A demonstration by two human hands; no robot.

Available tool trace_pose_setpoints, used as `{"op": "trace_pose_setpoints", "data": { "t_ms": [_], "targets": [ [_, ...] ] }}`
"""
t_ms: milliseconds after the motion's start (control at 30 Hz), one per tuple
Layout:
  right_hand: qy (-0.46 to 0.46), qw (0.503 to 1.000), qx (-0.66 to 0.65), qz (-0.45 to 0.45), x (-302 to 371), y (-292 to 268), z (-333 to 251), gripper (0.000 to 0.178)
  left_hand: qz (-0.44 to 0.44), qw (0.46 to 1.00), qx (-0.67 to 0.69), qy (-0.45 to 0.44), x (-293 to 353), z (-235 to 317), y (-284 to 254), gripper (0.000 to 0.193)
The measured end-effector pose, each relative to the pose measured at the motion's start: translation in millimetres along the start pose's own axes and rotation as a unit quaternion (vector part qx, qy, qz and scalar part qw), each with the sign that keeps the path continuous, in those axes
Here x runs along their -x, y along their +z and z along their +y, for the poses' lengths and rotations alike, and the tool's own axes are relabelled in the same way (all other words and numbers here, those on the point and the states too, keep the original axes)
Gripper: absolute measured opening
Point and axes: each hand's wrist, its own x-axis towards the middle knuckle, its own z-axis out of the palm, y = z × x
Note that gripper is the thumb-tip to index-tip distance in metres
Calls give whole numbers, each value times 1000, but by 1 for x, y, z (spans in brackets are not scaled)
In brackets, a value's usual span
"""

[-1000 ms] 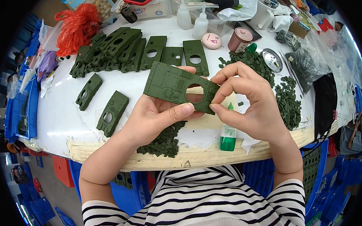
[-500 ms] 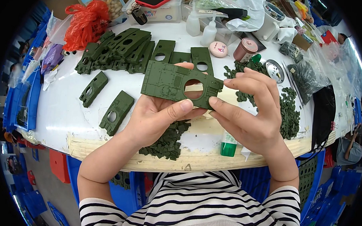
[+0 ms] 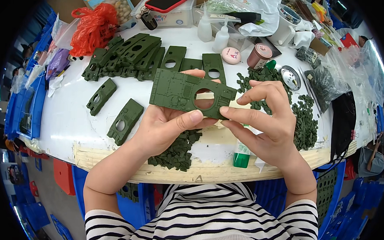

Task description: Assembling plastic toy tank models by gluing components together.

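Above the table's near half, my left hand grips a dark green plastic model tank hull, thumb along the near edge and fingers behind. A round hole goes through the hull, and a finger shows through it. At its right end, my right hand has its index fingertip on the near corner and its thumb just below, in a pinch. The other fingers are curled and raised. Whether a tiny piece sits under these fingertips cannot be made out. Below my hands lies a heap of small green parts.
Stacked green hulls stand at the back left, with a loose hull nearer. More small parts are heaped at right, beside tweezers. A green-based bottle lies near the front edge; white squeeze bottles stand behind.
The hull has tilted slightly, its right end a little lower. My right index finger has shifted slightly left and down onto the corner, and the raised fingers have moved a bit.
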Motion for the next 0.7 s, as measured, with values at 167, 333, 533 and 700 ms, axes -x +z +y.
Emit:
{"op": "trace_pose_setpoints", "data": {
  "t_ms": [167, 333, 533, 700],
  "targets": [
    [-18, 1000, 6, 12, 1, 2, 1, 37, -12, 1000, 21, 16, 1, -1, -2, 61],
    [-27, 999, -37, 19, -3, -10, -1, 41, -10, 1000, 9, 17, -1, 12, -6, 68],
    [-20, 999, -15, 38, -4, -10, 8, 22, 3, 990, 122, 66, -11, 29, -39, 49],
    [-22, 998, -29, 51, -5, -12, 8, 8, 98, 993, -19, 55, 23, 58, -87, 47]
  ]
}}
